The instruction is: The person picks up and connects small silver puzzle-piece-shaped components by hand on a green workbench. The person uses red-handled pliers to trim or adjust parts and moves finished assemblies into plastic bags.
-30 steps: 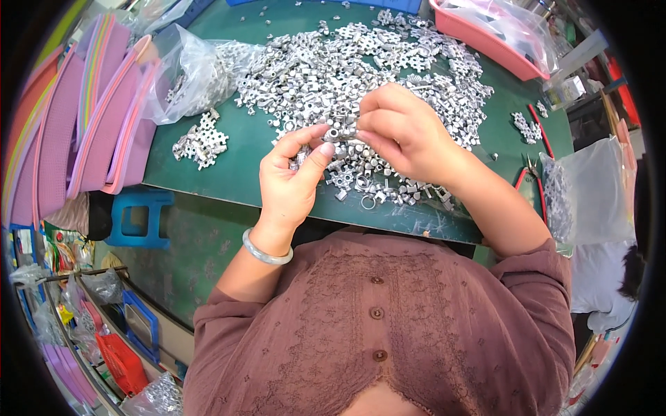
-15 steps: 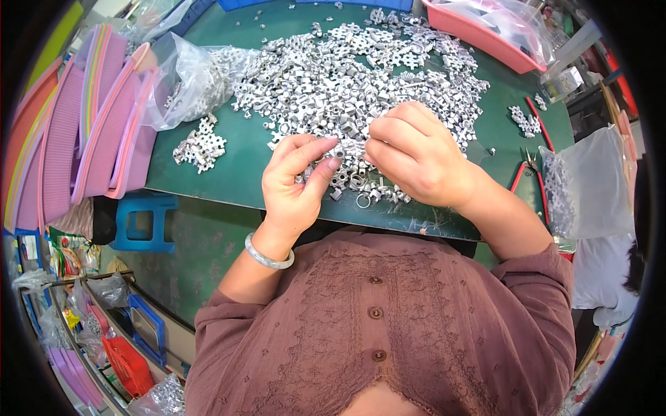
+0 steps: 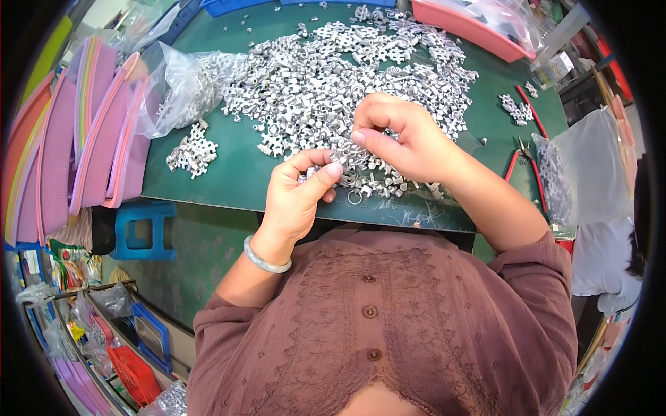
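Hands (image 3: 300, 195) (image 3: 406, 135) pinch grey metal parts (image 3: 348, 154); clear bag (image 3: 182, 90) holds more.

My green worktable (image 3: 229, 173), blue stool (image 3: 149, 232) below at eight o'clock, stacked pink trays (image 3: 83, 139) at nine.

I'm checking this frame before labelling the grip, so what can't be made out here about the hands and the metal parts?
- Head view: the small metal part between both hands is mostly covered by the right hand and the left hand; its shape is unclear.
- The pile of metal parts: single pieces are too small to tell apart.
- The pink tray is cut off by the picture's rim.
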`<state>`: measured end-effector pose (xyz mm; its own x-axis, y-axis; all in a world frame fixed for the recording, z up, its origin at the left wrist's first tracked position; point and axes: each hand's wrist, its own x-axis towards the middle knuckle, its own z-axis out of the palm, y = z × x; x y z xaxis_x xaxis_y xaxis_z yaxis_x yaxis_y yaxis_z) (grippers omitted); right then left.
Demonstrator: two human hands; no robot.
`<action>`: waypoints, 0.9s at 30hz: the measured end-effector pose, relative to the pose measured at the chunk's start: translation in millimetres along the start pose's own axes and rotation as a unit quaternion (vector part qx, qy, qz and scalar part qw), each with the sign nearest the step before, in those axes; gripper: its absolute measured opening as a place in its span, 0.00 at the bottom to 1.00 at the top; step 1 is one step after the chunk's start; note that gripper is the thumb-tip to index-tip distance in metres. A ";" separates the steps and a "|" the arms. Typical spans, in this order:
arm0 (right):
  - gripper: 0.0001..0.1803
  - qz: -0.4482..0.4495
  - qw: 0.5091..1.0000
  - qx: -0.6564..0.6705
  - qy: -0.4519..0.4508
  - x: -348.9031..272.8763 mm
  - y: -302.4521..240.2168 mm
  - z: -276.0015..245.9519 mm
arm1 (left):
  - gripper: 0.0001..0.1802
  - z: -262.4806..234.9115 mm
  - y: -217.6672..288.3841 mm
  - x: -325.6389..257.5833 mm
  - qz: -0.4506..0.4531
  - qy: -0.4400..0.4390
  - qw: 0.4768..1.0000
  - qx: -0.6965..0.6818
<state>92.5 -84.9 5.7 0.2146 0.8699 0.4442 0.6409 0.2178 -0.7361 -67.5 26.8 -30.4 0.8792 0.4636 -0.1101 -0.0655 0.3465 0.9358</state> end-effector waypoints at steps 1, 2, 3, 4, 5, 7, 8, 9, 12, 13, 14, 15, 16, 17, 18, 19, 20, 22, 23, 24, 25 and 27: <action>0.06 0.041 0.999 0.034 -0.009 0.2 1.5 0.0 | 0.05 0.0 -1.2 -0.6 -0.041 -0.003 0.998 -0.042; 0.07 0.082 0.994 0.068 -0.021 0.7 0.1 -1.0 | 0.06 -0.6 -3.7 -0.6 -0.054 -0.002 0.996 -0.064; 0.07 0.082 0.994 0.068 -0.021 0.4 -0.1 -1.1 | 0.06 -0.2 -5.1 -0.4 -0.055 -0.002 0.996 -0.064; 0.07 0.152 0.979 0.129 -0.035 0.3 0.0 -1.3 | 0.06 0.3 -6.2 0.1 -0.078 0.011 0.992 -0.098; 0.08 0.221 0.956 0.188 -0.048 0.2 0.4 -1.4 | 0.06 0.7 -6.8 0.5 -0.100 0.024 0.986 -0.131; 0.10 0.210 0.952 0.219 -0.043 -1.1 4.3 -1.0 | 0.06 3.7 -3.0 1.0 -0.119 0.030 0.980 -0.159; 0.09 0.225 0.949 0.216 -0.045 -1.1 4.6 -1.8 | 0.06 4.7 -1.6 1.5 -0.137 0.036 0.972 -0.188; 0.09 0.241 0.946 0.212 -0.047 -0.9 4.4 -2.4 | 0.06 4.1 -1.7 2.1 -0.137 0.036 0.972 -0.187; 0.09 0.252 0.929 0.267 -0.054 -2.7 1.4 -4.4 | 0.08 3.0 -1.5 4.6 -0.142 0.015 0.960 -0.240; 0.09 0.252 0.928 0.267 -0.053 -3.4 1.8 -4.2 | 0.08 4.3 -0.4 5.2 -0.143 0.012 0.959 -0.245; 0.09 0.257 0.922 0.286 -0.043 -4.1 2.2 -3.9 | 0.08 5.2 0.0 5.9 -0.144 0.010 0.958 -0.250; 0.09 0.262 0.915 0.305 -0.034 -4.6 2.4 -3.7 | 0.08 5.5 -0.1 6.3 -0.145 0.010 0.958 -0.249; 0.09 0.262 0.915 0.306 -0.033 -4.5 2.0 -4.2 | 0.09 5.7 -0.3 6.7 -0.148 0.012 0.957 -0.248; 0.09 0.269 0.911 0.312 -0.031 -4.1 1.0 -5.1 | 0.09 5.9 -0.5 7.0 -0.150 0.014 0.957 -0.247; 0.09 0.276 0.907 0.318 -0.029 -3.9 0.8 -5.6 | 0.09 5.8 -0.9 7.7 -0.151 0.013 0.957 -0.247; 0.09 0.276 0.907 0.318 -0.028 -4.0 1.1 -5.4 | 0.09 5.6 -1.3 8.4 -0.153 0.011 0.957 -0.245; 0.09 0.278 0.905 0.321 -0.020 -4.2 1.6 -5.0 | 0.09 5.6 -1.6 8.8 -0.155 0.008 0.957 -0.243; 0.10 0.280 0.904 0.324 -0.011 -4.4 2.5 -4.3 | 0.09 5.9 -1.7 9.0 -0.158 0.006 0.957 -0.244; 0.10 0.280 0.903 0.325 -0.008 -4.7 3.3 -3.8 | 0.09 6.1 -1.8 9.1 -0.161 0.004 0.956 -0.245; 0.10 0.281 0.902 0.327 -0.004 -4.8 3.7 -3.4 | 0.09 6.0 -1.8 9.2 -0.161 0.004 0.956 -0.245; 0.10 0.281 0.902 0.327 -0.004 -4.6 3.6 -3.3 | 0.09 5.8 -1.6 9.2 -0.164 0.005 0.956 -0.245; 0.10 0.279 0.904 0.323 -0.004 -4.4 3.3 -3.4 | 0.09 6.3 -0.8 9.3 -0.167 0.006 0.955 -0.244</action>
<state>96.2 -89.4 3.0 0.3658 0.9262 -0.0910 -0.1302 -0.0459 -0.9904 -56.4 25.7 -30.1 0.8847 0.2685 -0.3810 0.0026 0.8145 0.5801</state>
